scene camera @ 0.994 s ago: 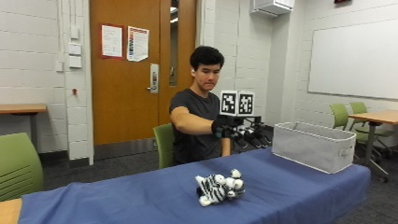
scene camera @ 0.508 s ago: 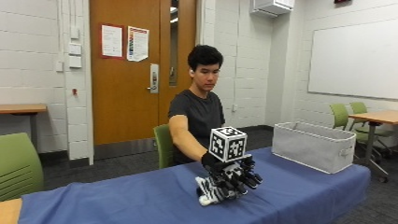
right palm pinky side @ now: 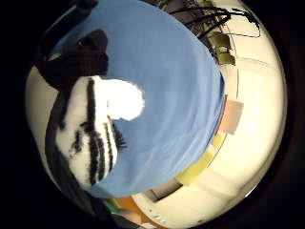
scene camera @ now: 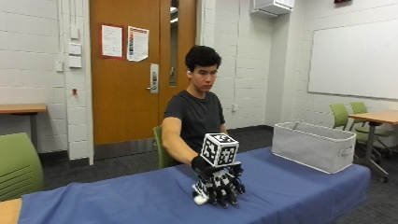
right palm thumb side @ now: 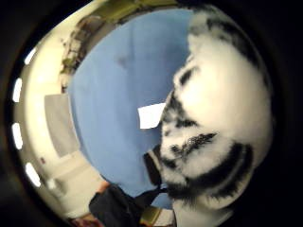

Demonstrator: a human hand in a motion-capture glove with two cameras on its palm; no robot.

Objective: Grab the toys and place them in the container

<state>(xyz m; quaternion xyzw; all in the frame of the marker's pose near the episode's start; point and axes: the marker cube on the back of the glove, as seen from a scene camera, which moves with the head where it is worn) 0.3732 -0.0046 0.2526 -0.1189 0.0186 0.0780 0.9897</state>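
Note:
A black-and-white striped plush zebra [scene camera: 199,198] lies on the blue tablecloth [scene camera: 124,200], near the middle of the table's front. My gloved right hand [scene camera: 219,185] sits on top of it, fingers curled down round its body, so only a white end shows in the outside view. In both palm views the zebra [right palm pinky side: 90,138] [right palm thumb side: 213,118] fills much of the picture, right against the palm, with blue cloth [right palm pinky side: 167,86] behind it. The grey fabric container [scene camera: 311,147] stands open at the table's right end, about an arm's length from the hand.
The person sits behind the table on a green chair [scene camera: 160,145]. Another green chair [scene camera: 18,163] stands at the left, and more green chairs [scene camera: 345,114] with a wooden table [scene camera: 379,116] stand beyond the container. Blue cloth stretches between hand and container.
One second ago the hand was raised above the table and the zebra lay alone. The hand came down onto the zebra, and its fingers now wrap over it.

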